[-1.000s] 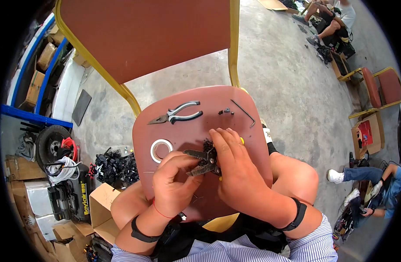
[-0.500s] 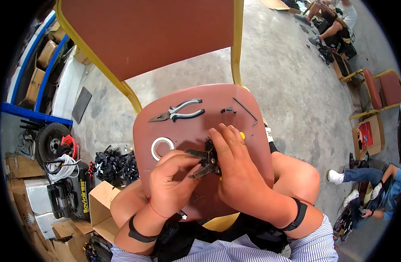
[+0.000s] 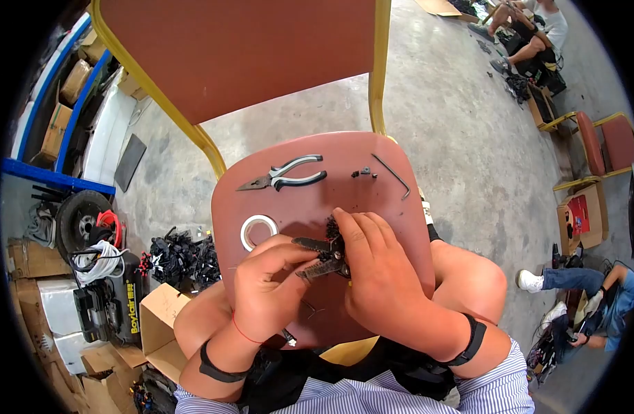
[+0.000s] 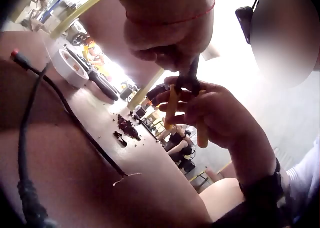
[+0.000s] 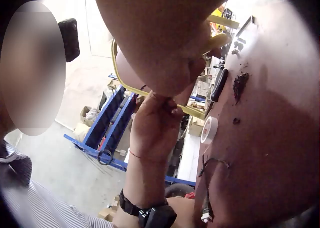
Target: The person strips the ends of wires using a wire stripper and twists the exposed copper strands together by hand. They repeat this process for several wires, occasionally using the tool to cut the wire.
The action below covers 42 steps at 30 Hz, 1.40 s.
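Note:
My right hand (image 3: 382,269) grips a pair of wire strippers (image 3: 336,254) with yellow handles (image 4: 202,125) and dark metal jaws, held over the red chair seat (image 3: 393,228). The jaws stand apart and point toward my left hand (image 3: 267,286). Its thumb and forefinger pinch a small dark piece at the jaws, mostly hidden by the fingers. Below the hands, a black cable (image 4: 80,125) lies on the seat, with bare thin wires at one end. A heap of dark scraps (image 5: 240,85) lies on the seat beneath the strippers.
Grey-handled pliers (image 3: 282,174), a white tape roll (image 3: 260,233), a hex key (image 3: 391,176) and several small dark parts (image 3: 364,173) lie on the seat. The chair's backrest (image 3: 241,62) rises beyond. An open cardboard box (image 3: 164,314) stands on the left.
The gap between the stripper jaws has widened a little, then narrowed slightly. Both hands have stayed nearly in place. The seat and its tools have shifted slightly right in the head view.

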Motion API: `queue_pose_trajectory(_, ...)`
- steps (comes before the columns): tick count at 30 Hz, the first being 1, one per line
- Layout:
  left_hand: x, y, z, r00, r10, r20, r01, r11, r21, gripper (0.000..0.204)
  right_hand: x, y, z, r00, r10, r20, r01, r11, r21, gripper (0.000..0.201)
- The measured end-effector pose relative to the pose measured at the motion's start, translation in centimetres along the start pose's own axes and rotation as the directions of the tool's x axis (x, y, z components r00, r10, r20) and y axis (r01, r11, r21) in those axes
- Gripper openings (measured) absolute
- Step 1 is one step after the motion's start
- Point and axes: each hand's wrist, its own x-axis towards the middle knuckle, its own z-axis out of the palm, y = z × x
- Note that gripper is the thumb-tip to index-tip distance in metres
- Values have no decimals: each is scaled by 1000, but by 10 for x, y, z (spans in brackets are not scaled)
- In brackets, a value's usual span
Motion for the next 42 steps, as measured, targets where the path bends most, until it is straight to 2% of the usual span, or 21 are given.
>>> queue_pose_trajectory(2, 0, -4, 1, 998, -59, 11, 59, 996, -63, 24, 1, 0, 0, 1000, -15, -10, 15, 999, -33, 76)
queue_pose_trajectory(5, -2, -12, 5, 988, -152, 2, 146, 950, -275, 22, 2, 0, -1, 999, -27, -31, 24, 996, -83, 70)
queue_pose_trajectory(8, -2, -11, 4, 983, -181, 15, 177, 937, -301, 19, 1, 0, -1, 999, -25, -42, 20, 995, -102, 66)
queue_pose_trajectory(16, -1, -3, 1, 973, -229, 11, 222, 927, -303, 13, 4, 0, -3, 991, -91, -96, 76, 986, -151, 53)
queue_pose_trajectory(19, -2, -4, 0, 974, -225, 19, 220, 928, -300, 12, 4, 7, 6, 996, -66, -65, 63, 996, -56, 47)
queue_pose_trajectory(22, -2, -4, -3, 977, -212, 25, 210, 939, -272, 12, 8, 9, 4, 988, -136, -75, 127, 985, -120, 31)
queue_pose_trajectory(28, -2, -1, -2, 979, -201, 20, 200, 948, -248, 12, 10, 8, -1, 989, -142, -41, 135, 981, -137, 20)
queue_pose_trajectory(31, -2, 5, -2, 977, -209, 41, 213, 949, -233, 11, 9, 5, -8, 995, -101, 19, 102, 991, -92, 20)
queue_pose_trajectory(34, -3, 4, -2, 984, -174, 34, 177, 963, -202, 11, 9, 5, -9, 996, -88, 13, 89, 990, -107, 23)
queue_pose_trajectory(40, -1, -4, 3, 992, -122, -36, 114, 977, -182, 14, 14, 15, -1, 959, -266, -95, 223, 920, -322, 25)
queue_pose_trajectory(42, -2, -7, 2, 992, -115, -45, 106, 982, -157, 15, 10, 11, 0, 977, -199, -71, 172, 944, -280, 29)
